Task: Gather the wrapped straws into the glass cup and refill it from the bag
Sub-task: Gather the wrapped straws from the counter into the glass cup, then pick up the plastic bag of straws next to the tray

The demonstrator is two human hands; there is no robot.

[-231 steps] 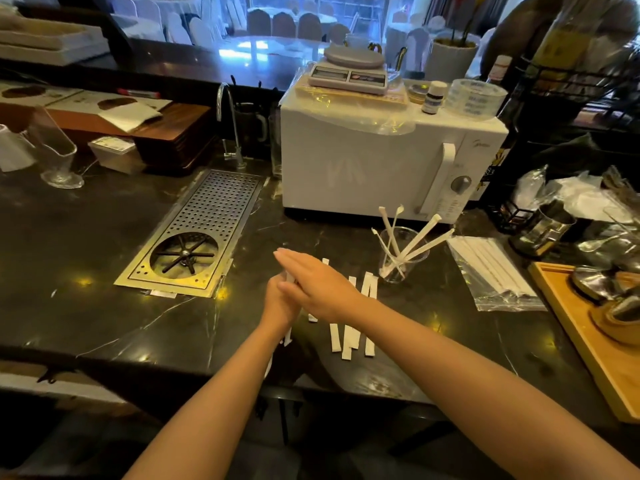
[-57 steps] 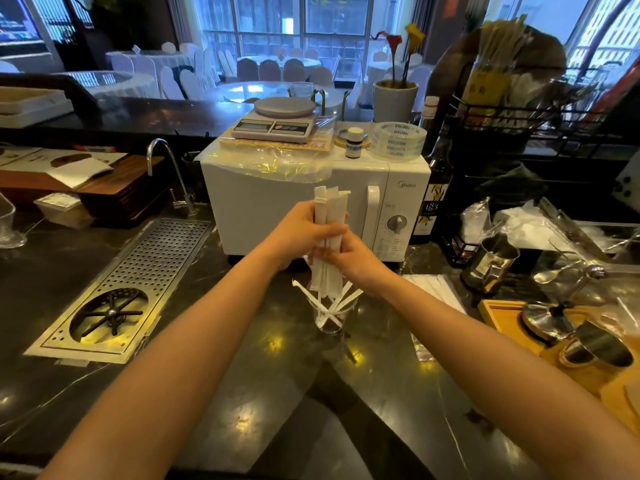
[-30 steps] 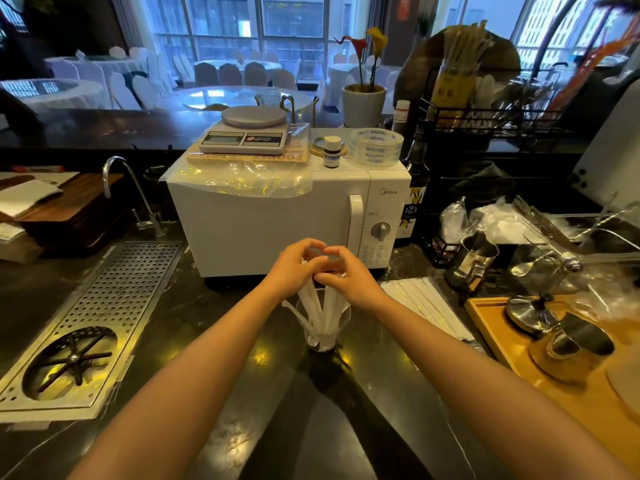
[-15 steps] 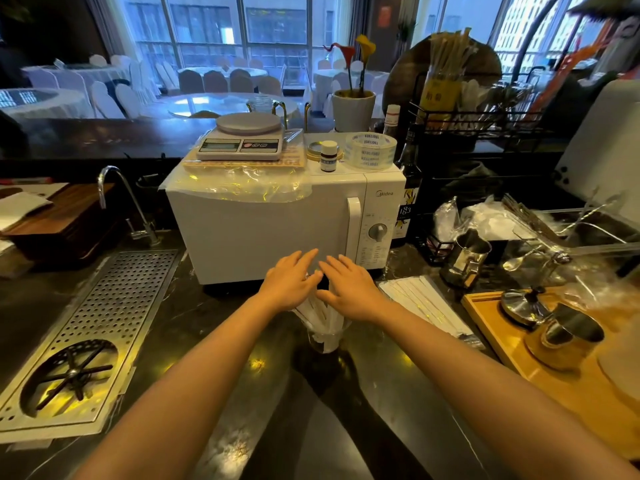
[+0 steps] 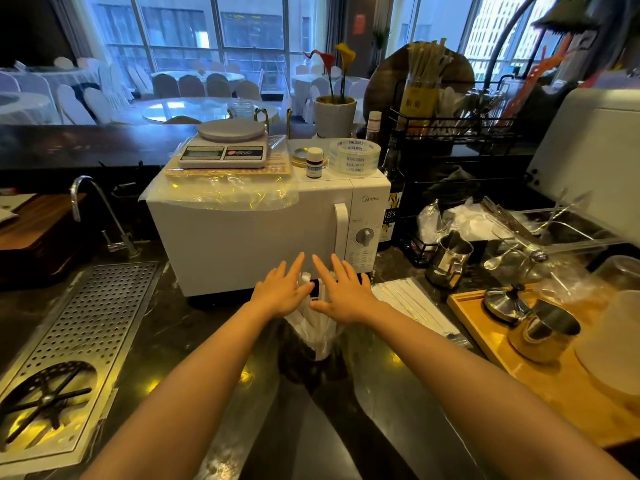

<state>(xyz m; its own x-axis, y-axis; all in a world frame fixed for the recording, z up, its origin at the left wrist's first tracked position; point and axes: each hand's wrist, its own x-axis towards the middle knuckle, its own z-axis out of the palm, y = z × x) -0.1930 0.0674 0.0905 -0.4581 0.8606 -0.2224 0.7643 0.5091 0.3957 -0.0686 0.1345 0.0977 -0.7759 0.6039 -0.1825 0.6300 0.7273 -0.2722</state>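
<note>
The glass cup point(image 5: 321, 348) stands on the dark counter in front of the microwave, filled with white wrapped straws point(image 5: 313, 318). My left hand point(image 5: 282, 289) and my right hand point(image 5: 343, 292) hover flat over the straw tops, fingers spread, palms down, side by side. Neither hand holds anything. Most of the straws and the cup's rim are hidden beneath my hands. The clear bag of wrapped straws point(image 5: 412, 306) lies flat on the counter just right of the cup.
A white microwave point(image 5: 263, 233) stands right behind the cup, with a scale point(image 5: 225, 147) and a tape roll point(image 5: 354, 156) on top. A metal drain grate point(image 5: 72, 341) lies left. A wooden tray point(image 5: 554, 382) with metal pots sits right, a steel jug point(image 5: 450, 259) behind the bag.
Both hands have let go of the straw bundle, which now stands in the cup. The fingers have opened and spread flat over the straw tops since a second ago.
</note>
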